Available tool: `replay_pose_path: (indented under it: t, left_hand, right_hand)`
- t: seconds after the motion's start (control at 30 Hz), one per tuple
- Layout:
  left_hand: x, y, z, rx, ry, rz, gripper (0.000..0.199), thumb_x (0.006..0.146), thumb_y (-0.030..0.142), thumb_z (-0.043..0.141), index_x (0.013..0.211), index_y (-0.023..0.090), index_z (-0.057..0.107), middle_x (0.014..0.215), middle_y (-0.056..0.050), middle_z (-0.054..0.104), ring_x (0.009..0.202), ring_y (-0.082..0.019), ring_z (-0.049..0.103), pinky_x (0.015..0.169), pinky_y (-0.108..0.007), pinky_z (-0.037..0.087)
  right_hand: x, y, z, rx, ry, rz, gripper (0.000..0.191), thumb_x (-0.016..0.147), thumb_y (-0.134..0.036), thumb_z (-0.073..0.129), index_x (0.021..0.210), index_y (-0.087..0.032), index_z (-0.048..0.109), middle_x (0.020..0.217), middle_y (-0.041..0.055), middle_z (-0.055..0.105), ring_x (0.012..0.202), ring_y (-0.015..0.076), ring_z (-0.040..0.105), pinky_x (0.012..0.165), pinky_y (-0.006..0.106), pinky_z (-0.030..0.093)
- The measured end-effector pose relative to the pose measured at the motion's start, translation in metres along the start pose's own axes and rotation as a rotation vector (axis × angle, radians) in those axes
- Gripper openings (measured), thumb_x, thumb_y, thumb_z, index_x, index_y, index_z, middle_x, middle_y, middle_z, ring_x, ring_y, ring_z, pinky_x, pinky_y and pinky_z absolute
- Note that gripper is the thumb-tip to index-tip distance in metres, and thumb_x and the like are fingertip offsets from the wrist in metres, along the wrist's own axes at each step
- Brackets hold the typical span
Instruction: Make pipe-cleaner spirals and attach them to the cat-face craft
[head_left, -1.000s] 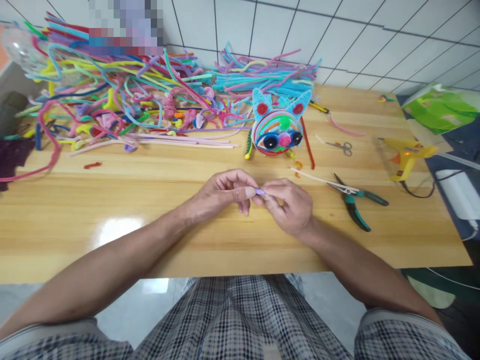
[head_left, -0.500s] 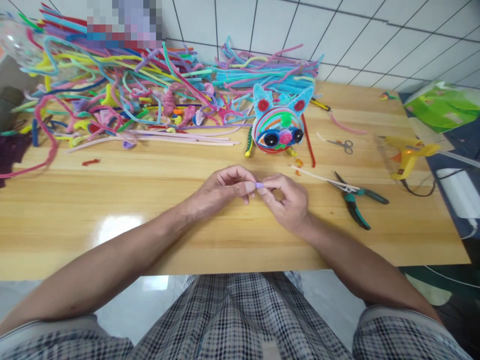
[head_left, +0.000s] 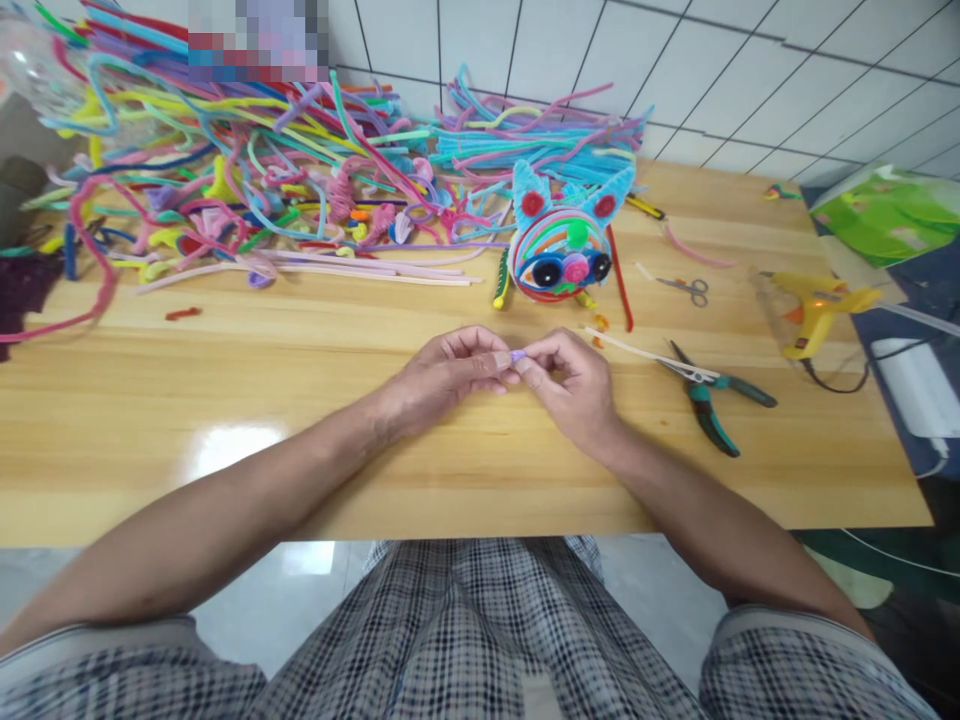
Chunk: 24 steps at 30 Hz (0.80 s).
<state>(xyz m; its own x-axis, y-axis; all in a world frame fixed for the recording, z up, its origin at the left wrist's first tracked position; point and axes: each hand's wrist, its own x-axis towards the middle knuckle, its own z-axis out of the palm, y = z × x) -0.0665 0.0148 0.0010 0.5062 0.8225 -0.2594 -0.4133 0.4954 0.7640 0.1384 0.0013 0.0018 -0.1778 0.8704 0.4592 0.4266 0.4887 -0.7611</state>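
Fingers (head_left: 553, 345): left hand (head_left: 461, 370) and right hand (head_left: 576, 385) were both pinching one tiny purple piece (head_left: 517, 356), thumbs pressed in
Purple piece: sat between the hands, in front of the cat-eared head (head_left: 577, 238); too small for me to make out its shape
Pliers (head_left: 712, 418): lay spread, right of that head, nearer the table edge (head_left: 480, 520)
Glue gun (head_left: 814, 312): further right of it
Fuzzy stems (head_left: 296, 222): big messy heap left of it, lol
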Motion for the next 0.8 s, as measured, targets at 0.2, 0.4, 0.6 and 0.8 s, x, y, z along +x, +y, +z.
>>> replay_pose_path:
  t: [0.2,0.4,0.6,0.8]
  left_hand:
    - [0.0002,-0.0051,0.0009,0.122,0.040,0.108,0.038,0.082,0.043,0.098,0.092,0.014,0.076,0.083,-0.006,0.082,0.077,-0.015,0.078,0.074,-0.026,0.063]
    - [0.0008,-0.0049,-0.0016,0.204,0.025,0.155,0.042,0.084,0.049,0.096,0.093,0.014,0.075,0.081,-0.006,0.082,0.075,-0.015,0.078,0.073,-0.026,0.063]
    - [0.0018,-0.0039,-0.0015,0.195,0.013,0.144,0.045,0.081,0.052,0.097,0.091,0.014,0.074,0.078,-0.005,0.081,0.072,-0.015,0.077,0.071,-0.026,0.062]
    - [0.0017,-0.0038,-0.0019,0.189,0.002,0.136,0.043,0.084,0.049,0.096,0.092,0.013,0.074,0.080,-0.005,0.080,0.074,-0.015,0.075,0.073,-0.026,0.061]
  right_hand:
    - [-0.0012,-0.0027,0.0012,0.041,-0.012,0.041,0.012,0.093,-0.025,0.077,0.084,-0.022,0.070,0.073,-0.0031,0.067,0.061,0.0111,0.054,0.059,0.027,0.045]
    - [-0.0025,-0.0014,0.0017,0.145,-0.061,0.111,0.012,0.093,-0.026,0.078,0.085,-0.021,0.071,0.071,-0.0027,0.070,0.060,0.0107,0.059,0.057,0.025,0.047]
    - [-0.0044,0.0019,0.0027,0.212,-0.090,0.192,0.020,0.094,-0.036,0.082,0.088,-0.021,0.070,0.073,-0.0022,0.071,0.062,0.0112,0.061,0.058,0.026,0.049]
    - [-0.0040,0.0031,0.0037,0.265,-0.033,0.179,0.023,0.091,-0.037,0.087,0.099,-0.023,0.070,0.079,-0.0039,0.070,0.067,0.0109,0.064,0.062,0.025,0.053]
